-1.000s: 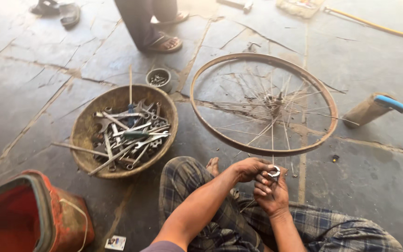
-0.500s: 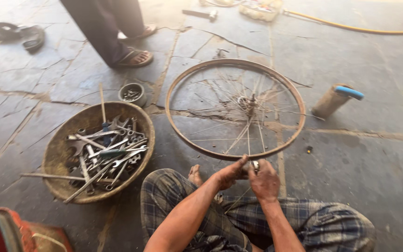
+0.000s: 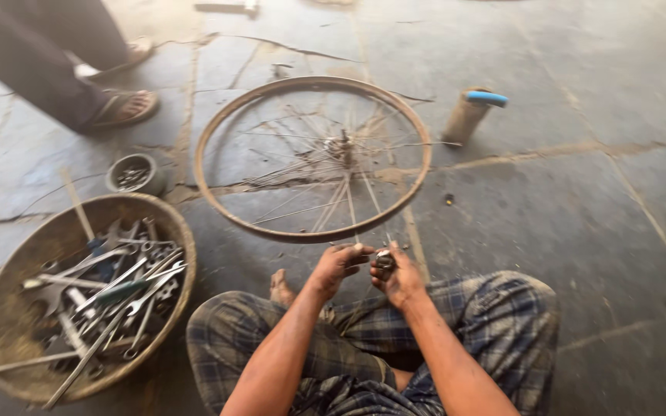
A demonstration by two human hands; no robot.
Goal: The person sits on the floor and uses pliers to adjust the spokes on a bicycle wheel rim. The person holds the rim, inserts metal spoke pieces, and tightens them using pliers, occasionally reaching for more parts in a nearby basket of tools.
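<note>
I sit cross-legged on the stone floor in checked trousers. My right hand is closed around a small dark metal part. My left hand reaches across and pinches the same part, or something on it, with its fingertips. Just beyond both hands a rusty bicycle wheel rim with loose spokes and a hub lies flat on the floor, its near edge almost touching my fingers.
A wide round basket full of spanners and other tools stands at my left. A small tin of bits sits behind it. Another person's sandalled foot is at the far left. A brown cylinder with a blue cap lies to the right of the wheel.
The view has swung, so wheel, basket and cylinder sit differently in frame. My hands stay together at the rim's near edge on the small part. The red container is out of view.
</note>
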